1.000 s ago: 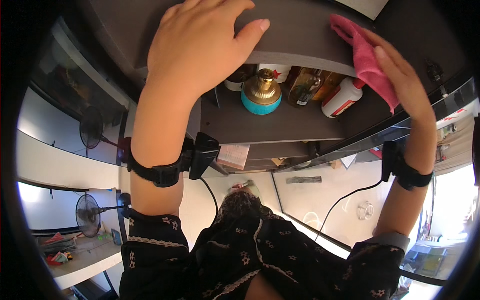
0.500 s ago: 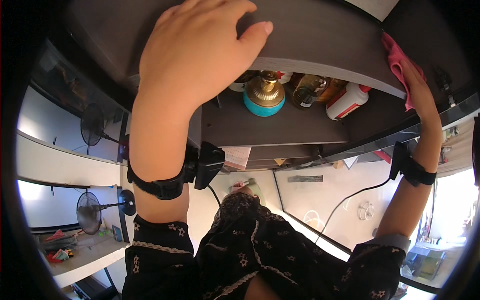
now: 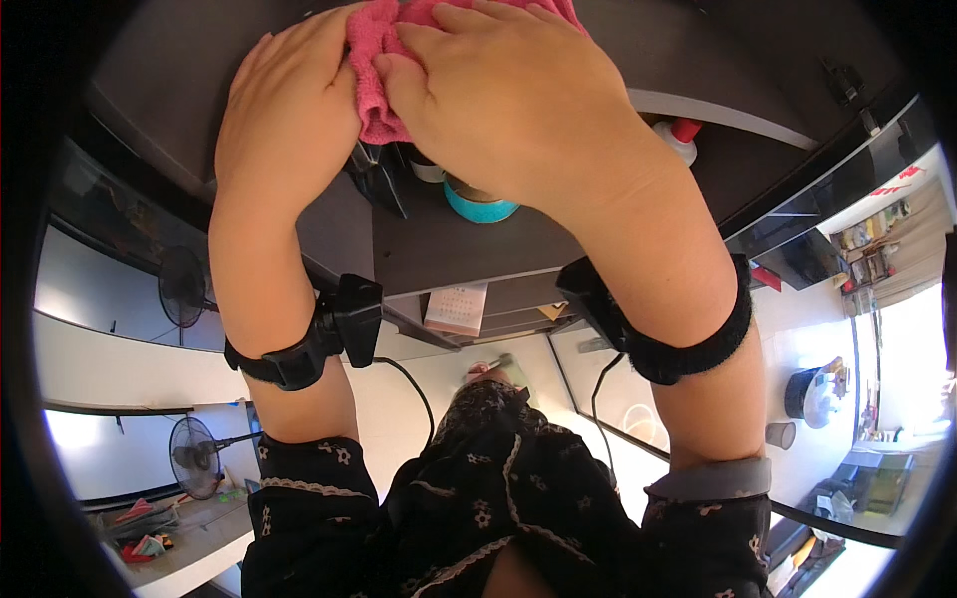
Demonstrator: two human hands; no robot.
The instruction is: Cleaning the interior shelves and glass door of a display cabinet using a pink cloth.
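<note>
My right hand presses a pink cloth onto the dark shelf board, its fingers bent over the fabric. Close beside it, my left hand lies with its back up on the same board, fingers stretched out. The cloth's edge touches the left hand's inner side, where its thumb is hidden. Below the hands, in the compartment, the turquoise base of a bottle shows. A white bottle with a red cap stands partly hidden behind my right forearm.
Dark cabinet walls and a hinge frame the shelf on the right. A glossy door stands swung out there. A calendar shows on a lower level. At the left, a black fan stands near a cluttered white surface.
My right hand has swept the pink cloth leftward from the shelf's right end to my left hand. My left hand has shifted slightly left. The bottles are now more covered.
</note>
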